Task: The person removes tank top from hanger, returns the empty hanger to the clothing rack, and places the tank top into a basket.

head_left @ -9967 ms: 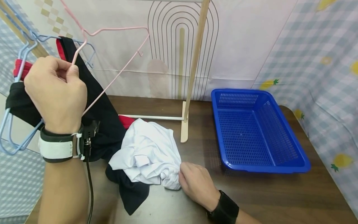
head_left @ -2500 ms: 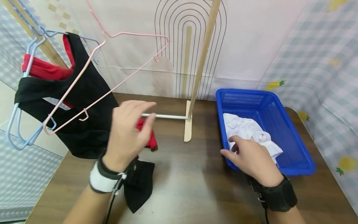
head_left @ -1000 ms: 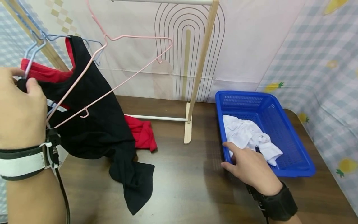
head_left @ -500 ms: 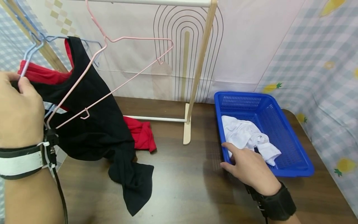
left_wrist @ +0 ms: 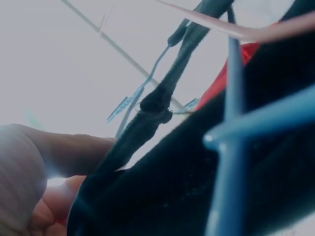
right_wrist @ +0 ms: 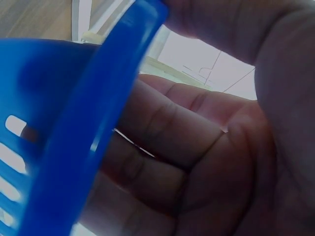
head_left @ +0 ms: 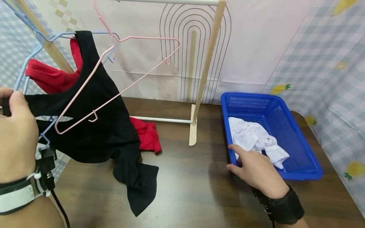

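- Pinching black sleeveless top [head_left: 114,136], still on blue hanger [head_left: 28,59]: left hand [head_left: 17,134]
- Gripping blue basket [head_left: 299,139] at left edge: right hand [head_left: 255,169]
- White garment [head_left: 251,134] already inside; pink hanger [head_left: 154,38] bare

Left hand [head_left: 18,139] observed raised, thumb and fingers pinching; right hand [head_left: 258,171], well apart and lower, back upward, thumb [head_left: 235,170] parted from index finger [head_left: 237,149].

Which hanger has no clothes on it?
The pink hanger, in front of the black top. It's bare; the blue hangers behind it aren't.
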Motion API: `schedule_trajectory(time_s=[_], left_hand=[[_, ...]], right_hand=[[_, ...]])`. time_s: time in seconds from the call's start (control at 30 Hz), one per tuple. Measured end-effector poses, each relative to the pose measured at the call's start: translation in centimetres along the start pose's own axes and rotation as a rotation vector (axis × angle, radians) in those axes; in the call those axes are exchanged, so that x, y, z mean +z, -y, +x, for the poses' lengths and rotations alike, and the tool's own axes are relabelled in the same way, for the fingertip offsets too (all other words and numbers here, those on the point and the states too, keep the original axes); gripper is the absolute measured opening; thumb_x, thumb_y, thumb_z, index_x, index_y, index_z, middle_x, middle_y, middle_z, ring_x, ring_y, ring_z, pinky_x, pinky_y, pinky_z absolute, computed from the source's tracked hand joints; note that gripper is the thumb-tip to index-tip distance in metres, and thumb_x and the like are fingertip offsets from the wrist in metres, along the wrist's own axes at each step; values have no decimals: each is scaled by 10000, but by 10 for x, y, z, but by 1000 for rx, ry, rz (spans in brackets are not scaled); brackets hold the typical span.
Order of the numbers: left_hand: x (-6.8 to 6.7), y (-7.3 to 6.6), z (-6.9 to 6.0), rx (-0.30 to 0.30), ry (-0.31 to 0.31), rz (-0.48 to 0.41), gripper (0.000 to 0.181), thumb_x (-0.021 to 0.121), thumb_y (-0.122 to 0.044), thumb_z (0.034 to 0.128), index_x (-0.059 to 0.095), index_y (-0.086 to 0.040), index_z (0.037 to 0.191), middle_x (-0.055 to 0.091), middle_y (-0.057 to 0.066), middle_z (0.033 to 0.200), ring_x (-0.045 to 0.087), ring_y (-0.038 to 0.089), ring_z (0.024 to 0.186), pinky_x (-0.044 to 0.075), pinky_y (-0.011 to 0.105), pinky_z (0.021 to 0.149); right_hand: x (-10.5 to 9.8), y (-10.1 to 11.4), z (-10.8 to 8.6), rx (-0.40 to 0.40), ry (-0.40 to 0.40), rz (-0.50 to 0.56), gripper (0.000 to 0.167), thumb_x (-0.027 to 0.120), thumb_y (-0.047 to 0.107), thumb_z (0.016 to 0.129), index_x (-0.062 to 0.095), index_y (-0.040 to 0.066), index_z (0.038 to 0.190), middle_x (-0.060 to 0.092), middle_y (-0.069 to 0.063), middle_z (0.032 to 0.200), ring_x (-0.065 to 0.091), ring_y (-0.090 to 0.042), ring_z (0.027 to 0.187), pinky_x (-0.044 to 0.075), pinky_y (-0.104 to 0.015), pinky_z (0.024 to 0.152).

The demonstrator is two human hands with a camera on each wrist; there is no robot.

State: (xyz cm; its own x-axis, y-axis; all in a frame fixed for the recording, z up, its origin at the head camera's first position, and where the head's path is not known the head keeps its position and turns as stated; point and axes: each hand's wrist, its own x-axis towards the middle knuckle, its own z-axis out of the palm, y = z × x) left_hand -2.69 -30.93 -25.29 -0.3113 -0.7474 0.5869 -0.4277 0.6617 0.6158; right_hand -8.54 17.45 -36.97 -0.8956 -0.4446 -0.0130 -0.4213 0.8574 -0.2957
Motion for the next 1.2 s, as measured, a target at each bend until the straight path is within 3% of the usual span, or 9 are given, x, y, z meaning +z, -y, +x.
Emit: schedule_trajectory(time_s=[0.13, 0.27, 0.4, 0.5, 0.83, 0.9, 0.97, 1.07, 1.2], left_hand=[[-9, 12, -16, 29, -27, -14, 478, 435, -535, 1040, 747, -251, 1268, 658, -193, 1085, 264, -240, 829, 231, 94, 779], [-19, 22, -35, 48, -2, -39, 446, 509, -482, 1030, 760, -169, 1227, 383, -398, 890, 258, -206, 760, 203, 133, 680], [-24, 32, -55, 100, 45, -85, 397, 559, -365, 1029, 754, -57, 1185, 300, -435, 865, 280, -220, 798, 215, 119, 705], [-27, 44, -69, 155, 40, -115, 374, 590, -294, 1021, 748, 24, 1137, 297, -451, 905, 277, -242, 877, 215, 103, 781], [-38, 85, -108, 190, 7, -130, 340, 629, -177, 992, 739, 141, 1040, 308, -514, 938, 289, -278, 942, 229, 74, 856], [-37, 91, -112, 169, -4, -121, 303, 644, -145, 974, 750, 134, 1024, 523, -364, 851, 300, -281, 932, 230, 71, 850], [-37, 95, -115, 181, 9, -92, 307, 633, -142, 978, 750, 138, 1025, 672, -101, 832, 284, -297, 933, 227, 66, 831], [-35, 98, -120, 192, 23, -60, 304, 622, -126, 975, 748, 148, 1017, 653, 310, 910, 256, -304, 922, 211, 59, 793], [-34, 101, -124, 179, 23, -45, 280, 634, -101, 947, 749, 153, 971, 649, 310, 881, 249, -305, 878, 209, 47, 755]], right_hand=[[0, 0, 0, 6, 12, 5, 585, 822, 307, 874, 601, 113, 1379, 648, 101, 728, 522, -13, 579, 414, -280, 533], [0, 1, 0, 14, 21, 4, 584, 818, 312, 879, 599, 116, 1384, 651, 97, 733, 527, -18, 584, 417, -284, 537], [1, 0, -1, 19, 30, 6, 584, 814, 315, 883, 598, 120, 1389, 653, 99, 738, 530, -18, 587, 415, -283, 534], [2, 0, 0, 12, 20, 5, 580, 816, 315, 880, 603, 120, 1383, 654, 101, 734, 533, -17, 588, 419, -287, 536], [1, -1, 1, 6, 16, 2, 569, 812, 314, 885, 604, 109, 1373, 667, 77, 730, 529, -25, 573, 418, -286, 520], [1, -1, 1, 7, 20, 5, 569, 810, 314, 887, 601, 108, 1374, 667, 79, 733, 526, -24, 573, 417, -284, 518], [1, -2, 0, 10, 25, 8, 571, 808, 314, 889, 598, 108, 1378, 665, 82, 734, 526, -26, 573, 417, -284, 519], [1, -2, 0, 13, 27, 6, 572, 808, 315, 889, 599, 107, 1379, 662, 89, 732, 534, -25, 584, 420, -287, 525], [1, -2, 1, 6, 26, 5, 571, 809, 311, 889, 602, 99, 1377, 666, 86, 731, 544, -24, 591, 425, -288, 525]])
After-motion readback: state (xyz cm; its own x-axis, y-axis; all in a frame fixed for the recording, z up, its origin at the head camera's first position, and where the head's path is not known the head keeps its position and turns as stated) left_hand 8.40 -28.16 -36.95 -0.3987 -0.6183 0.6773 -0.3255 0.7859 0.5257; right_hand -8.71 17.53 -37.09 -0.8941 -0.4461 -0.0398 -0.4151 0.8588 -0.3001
